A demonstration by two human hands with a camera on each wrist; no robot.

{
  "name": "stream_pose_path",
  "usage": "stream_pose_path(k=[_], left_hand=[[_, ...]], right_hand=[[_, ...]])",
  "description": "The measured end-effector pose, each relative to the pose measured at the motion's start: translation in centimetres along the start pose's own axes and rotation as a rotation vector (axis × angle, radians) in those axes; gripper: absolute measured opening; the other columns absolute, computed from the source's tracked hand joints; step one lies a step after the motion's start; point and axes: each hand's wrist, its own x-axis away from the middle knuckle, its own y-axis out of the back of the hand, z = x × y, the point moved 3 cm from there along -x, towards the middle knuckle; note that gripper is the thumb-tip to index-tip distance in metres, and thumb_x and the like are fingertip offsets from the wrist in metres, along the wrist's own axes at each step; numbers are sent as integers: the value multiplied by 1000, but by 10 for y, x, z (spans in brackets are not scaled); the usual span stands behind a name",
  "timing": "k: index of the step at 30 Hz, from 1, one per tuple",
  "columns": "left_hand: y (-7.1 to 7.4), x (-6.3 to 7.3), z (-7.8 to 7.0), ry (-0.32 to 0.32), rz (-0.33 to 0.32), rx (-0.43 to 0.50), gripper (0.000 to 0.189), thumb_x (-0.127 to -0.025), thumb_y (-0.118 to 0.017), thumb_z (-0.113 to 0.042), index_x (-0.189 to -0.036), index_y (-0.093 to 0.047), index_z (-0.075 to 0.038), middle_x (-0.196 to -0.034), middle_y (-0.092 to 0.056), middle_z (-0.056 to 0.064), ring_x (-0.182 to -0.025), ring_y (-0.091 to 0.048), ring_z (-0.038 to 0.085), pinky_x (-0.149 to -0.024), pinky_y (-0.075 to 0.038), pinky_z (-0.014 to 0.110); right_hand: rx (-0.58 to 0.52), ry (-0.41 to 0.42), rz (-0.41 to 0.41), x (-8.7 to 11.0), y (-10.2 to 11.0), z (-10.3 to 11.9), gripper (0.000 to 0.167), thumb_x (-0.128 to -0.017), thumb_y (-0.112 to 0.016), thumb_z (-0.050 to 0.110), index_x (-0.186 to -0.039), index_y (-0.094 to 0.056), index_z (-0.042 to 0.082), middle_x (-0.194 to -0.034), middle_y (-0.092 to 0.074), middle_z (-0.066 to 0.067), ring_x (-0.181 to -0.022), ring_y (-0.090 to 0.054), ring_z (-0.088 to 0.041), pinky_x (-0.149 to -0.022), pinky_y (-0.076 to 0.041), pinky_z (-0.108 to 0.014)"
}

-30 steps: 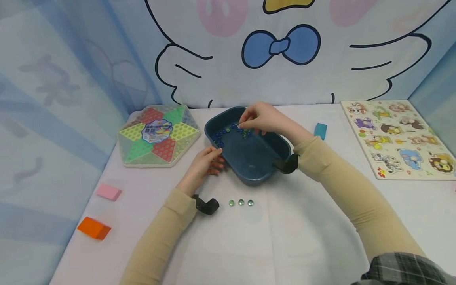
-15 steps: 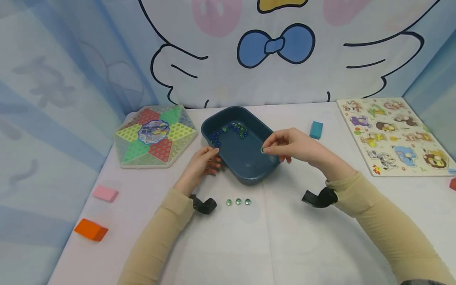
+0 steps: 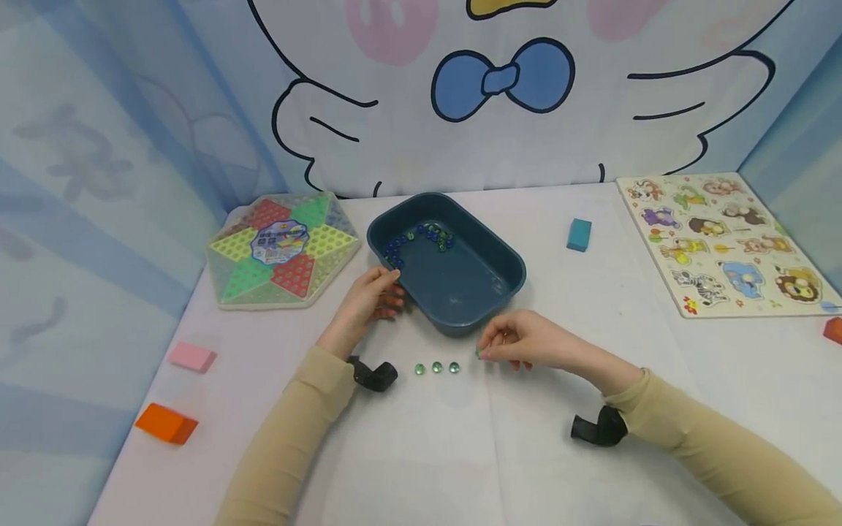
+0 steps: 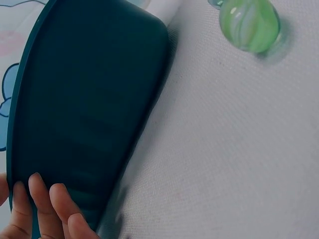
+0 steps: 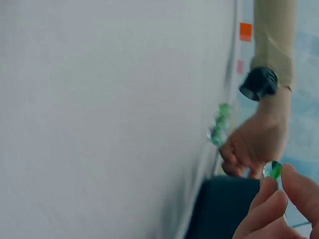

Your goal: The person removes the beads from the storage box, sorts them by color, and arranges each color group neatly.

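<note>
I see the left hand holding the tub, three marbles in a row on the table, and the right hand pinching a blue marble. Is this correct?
Only the colour is wrong: the right hand pinches a green marble, as the right wrist view shows. The left hand holds the tub, and three marbles lie in a row on the table.

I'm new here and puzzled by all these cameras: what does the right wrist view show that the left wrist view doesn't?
Only the right wrist view: the right grip pinching a green-streaked marble, the black wrist camera on the left arm, the orange block and the pink block.
Only the left wrist view: part of the drawn blue bow.
Both: the dark tub, the left grip beside it, and green marbles on the white table.
</note>
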Motion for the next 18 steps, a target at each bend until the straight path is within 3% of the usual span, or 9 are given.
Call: stream_pose_path(k=[8, 18], left_hand=[[0, 0, 0, -3, -5, -2, 21, -96, -48, -30, -84, -46, -13, -80, -55, 0, -68, -57, 11, -59, -46, 25], [0, 1, -1, 1, 0, 2, 22, -96, -48, -31, -82, -46, -14, -80, -55, 0, -67, -57, 11, -60, -46, 26]], right_hand=[[57, 72, -20, -12, -17, -5, 14, -84, -67, 18, -91, -67, 6, -64, -57, -4, -46, -47, -13, -43, -40, -24], [109, 61, -17, -22, -24, -9, 9, -82, -69, 14, -86, -68, 6, -60, -54, 3, -44, -44, -8, -44, -41, -22]])
